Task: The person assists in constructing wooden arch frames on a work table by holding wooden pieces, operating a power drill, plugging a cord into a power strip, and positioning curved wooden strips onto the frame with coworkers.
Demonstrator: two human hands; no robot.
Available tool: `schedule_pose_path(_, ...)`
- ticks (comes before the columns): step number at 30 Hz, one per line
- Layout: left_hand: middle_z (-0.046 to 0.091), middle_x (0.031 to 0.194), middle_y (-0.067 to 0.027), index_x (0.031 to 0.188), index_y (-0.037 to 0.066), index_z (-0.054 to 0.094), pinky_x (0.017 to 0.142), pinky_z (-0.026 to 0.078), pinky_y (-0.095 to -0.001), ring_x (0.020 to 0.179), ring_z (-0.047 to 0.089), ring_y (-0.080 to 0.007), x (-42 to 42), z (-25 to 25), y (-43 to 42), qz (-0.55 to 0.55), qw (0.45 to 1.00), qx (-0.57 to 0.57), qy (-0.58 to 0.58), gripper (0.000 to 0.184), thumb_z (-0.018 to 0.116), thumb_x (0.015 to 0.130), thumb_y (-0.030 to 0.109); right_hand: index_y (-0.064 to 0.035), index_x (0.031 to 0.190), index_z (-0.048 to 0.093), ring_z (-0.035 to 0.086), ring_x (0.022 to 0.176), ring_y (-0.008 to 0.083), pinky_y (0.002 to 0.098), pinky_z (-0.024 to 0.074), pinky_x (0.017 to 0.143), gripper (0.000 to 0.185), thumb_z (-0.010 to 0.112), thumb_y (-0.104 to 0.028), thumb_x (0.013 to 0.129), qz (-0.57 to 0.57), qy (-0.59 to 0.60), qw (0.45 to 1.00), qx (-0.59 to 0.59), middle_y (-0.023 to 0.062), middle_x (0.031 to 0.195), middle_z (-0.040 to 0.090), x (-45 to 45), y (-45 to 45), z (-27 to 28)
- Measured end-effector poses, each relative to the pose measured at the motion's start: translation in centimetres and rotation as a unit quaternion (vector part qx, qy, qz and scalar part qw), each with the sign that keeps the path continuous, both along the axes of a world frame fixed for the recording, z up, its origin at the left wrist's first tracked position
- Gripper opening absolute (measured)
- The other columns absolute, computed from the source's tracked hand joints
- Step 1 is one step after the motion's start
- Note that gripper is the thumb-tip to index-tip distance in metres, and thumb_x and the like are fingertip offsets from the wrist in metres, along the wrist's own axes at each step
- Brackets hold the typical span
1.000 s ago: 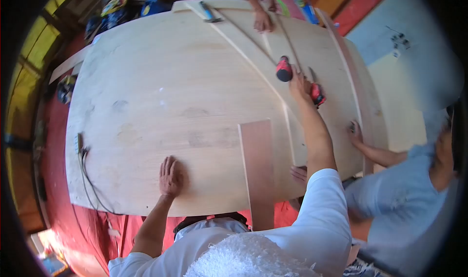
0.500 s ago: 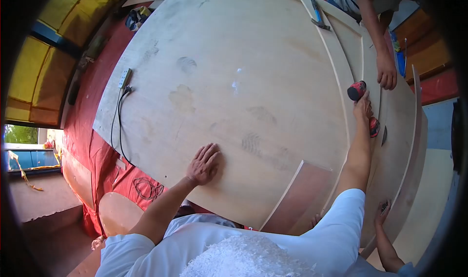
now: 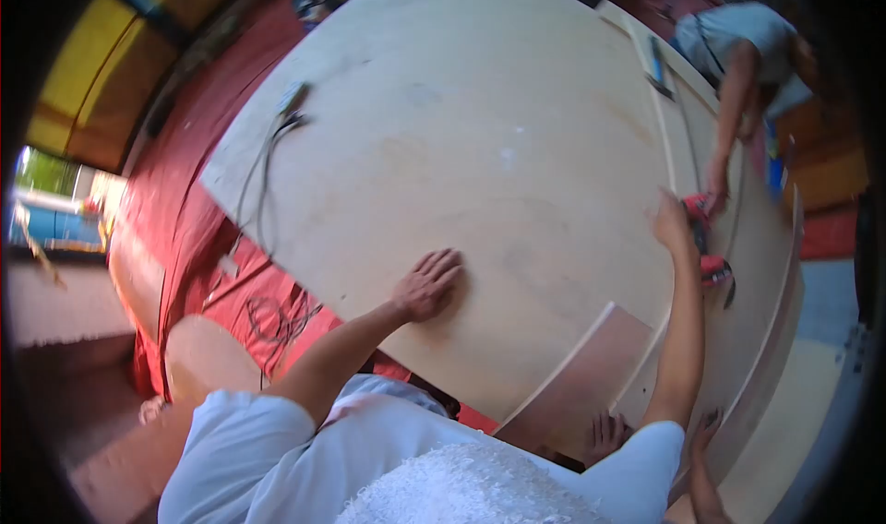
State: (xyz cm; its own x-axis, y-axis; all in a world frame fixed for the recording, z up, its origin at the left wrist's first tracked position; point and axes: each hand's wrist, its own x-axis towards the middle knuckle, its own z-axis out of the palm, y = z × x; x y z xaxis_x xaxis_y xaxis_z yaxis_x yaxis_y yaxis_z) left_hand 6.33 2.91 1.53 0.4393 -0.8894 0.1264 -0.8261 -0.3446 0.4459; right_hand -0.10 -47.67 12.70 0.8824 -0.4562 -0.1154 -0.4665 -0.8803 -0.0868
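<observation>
My left hand (image 3: 431, 284) lies flat with fingers spread on a large pale plywood sheet (image 3: 415, 183). My right hand (image 3: 671, 218), slightly blurred, is raised at the sheet's right side with a finger stretched out and nothing visible in it. Just right of it is a red and black cordless drill (image 3: 715, 270). A co-worker's hand (image 3: 716, 190) is at the drill's upper end. Long wooden strips (image 3: 660, 123) run along the sheet's right side near the drill.
A hammer (image 3: 659, 67) rests on the strips. A power strip (image 3: 293, 98) with cables lies at the left. A reddish board (image 3: 591, 349) lies near my right arm. Other people's hands (image 3: 604, 436) show at the lower right. Red sheeting (image 3: 221, 136) covers the floor.
My right hand has let go of the drill and moved slightly left of it. The co-worker's hand has come down to the drill. The whole view has shifted and tilted.
</observation>
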Motion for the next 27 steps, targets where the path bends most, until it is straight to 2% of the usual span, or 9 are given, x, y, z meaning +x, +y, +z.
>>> schedule_pose_path(7,0.038,0.142,-0.0203,0.127,0.003,0.047,0.112,0.025,-0.0478,0.136,0.031,-0.0347,0.0,-1.6,1.0,0.001,0.998,-0.069,-0.001,0.050,0.056,0.083,0.025,0.0002,0.138,0.038,0.041,0.127,0.0396,0.0423,0.0330,0.108,0.063,0.063,-0.026,0.086,0.113,0.028,0.974,0.193,0.0262,0.135,0.045,0.7,27.8,-4.1)
schedule_pose_path(13,0.044,0.137,-0.0200,0.120,0.000,0.054,0.111,0.026,-0.0469,0.133,0.035,-0.0341,1.4,-2.7,2.0,-0.054,0.991,-0.117,0.030,0.043,0.056,0.082,0.020,0.0029,0.138,0.035,0.031,0.133,0.0406,0.0468,0.0256,0.110,0.066,0.061,-0.029,0.087,-0.091,-0.169,0.961,0.199,0.0261,0.142,0.035,-4.3,43.1,-7.9)
schedule_pose_path(15,0.043,0.138,-0.0226,0.123,-0.001,0.054,0.112,0.025,-0.0453,0.133,0.034,-0.0367,3.1,-6.6,2.5,-0.092,0.940,-0.214,0.251,0.041,0.051,0.084,0.014,0.0016,0.138,0.036,0.030,0.134,0.0401,0.0483,0.0239,0.111,0.064,0.059,-0.032,0.088,-0.106,-0.120,0.982,0.099,0.0251,0.143,0.034,-7.7,45.1,-11.5)
schedule_pose_path(17,0.044,0.137,-0.0213,0.126,0.002,0.052,0.111,0.028,-0.0449,0.132,0.034,-0.0389,6.1,-5.1,7.2,-0.001,0.971,-0.170,0.169,0.040,0.049,0.087,0.012,-0.0014,0.142,0.033,0.024,0.138,0.0368,0.0507,0.0169,0.112,0.065,0.055,-0.033,0.090,-0.092,-0.119,0.988,0.034,0.0217,0.148,0.028,-8.4,46.0,-13.1)
schedule_pose_path(20,0.050,0.132,-0.0155,0.107,0.003,0.064,0.107,0.033,-0.0423,0.132,0.035,-0.0366,13.8,-2.0,16.5,0.065,0.996,-0.032,0.043,0.025,0.049,0.089,0.011,-0.0039,0.140,0.037,0.023,0.139,0.0352,0.0546,0.0152,0.112,0.062,0.053,-0.035,0.090,-0.158,-0.123,0.979,-0.037,0.0192,0.149,0.028,-7.3,48.1,-12.4)
schedule_pose_path(21,0.049,0.134,-0.0148,0.107,0.003,0.064,0.107,0.033,-0.0432,0.132,0.034,-0.0375,15.5,-0.2,19.3,0.124,0.984,-0.098,0.082,0.024,0.052,0.089,0.012,-0.0040,0.139,0.038,0.023,0.139,0.0355,0.0562,0.0157,0.111,0.060,0.053,-0.035,0.090,-0.177,-0.128,0.975,-0.049,0.0193,0.149,0.028,-6.9,48.4,-12.1)
schedule_pose_path(22,0.047,0.136,-0.0183,0.110,0.002,0.062,0.108,0.031,-0.0445,0.132,0.034,-0.0383,17.0,1.1,21.3,0.213,0.955,-0.152,0.141,0.026,0.055,0.088,0.014,-0.0052,0.139,0.040,0.023,0.139,0.0346,0.0555,0.0142,0.112,0.059,0.051,-0.036,0.090,-0.178,-0.172,0.968,-0.045,0.0177,0.148,0.030,-6.9,48.7,-12.5)
schedule_pose_path(25,0.043,0.136,-0.0259,0.125,0.002,0.053,0.109,0.028,-0.0484,0.130,0.037,-0.0387,21.5,0.1,26.3,0.275,0.953,-0.080,-0.104,0.041,0.057,0.087,0.018,-0.0058,0.137,0.041,0.024,0.138,0.0338,0.0550,0.0147,0.112,0.058,0.052,-0.035,0.089,-0.180,-0.185,0.966,-0.035,0.0172,0.146,0.032,-7.1,49.0,-12.0)
schedule_pose_path(27,0.042,0.138,-0.0246,0.126,0.002,0.051,0.110,0.027,-0.0490,0.132,0.035,-0.0387,22.2,-1.7,27.0,0.275,0.953,-0.030,-0.121,0.043,0.054,0.089,0.022,-0.0063,0.136,0.043,0.025,0.138,0.0333,0.0546,0.0165,0.111,0.057,0.054,-0.035,0.088,-0.190,-0.195,0.962,-0.035,0.0165,0.146,0.033,-7.1,49.0,-12.3)
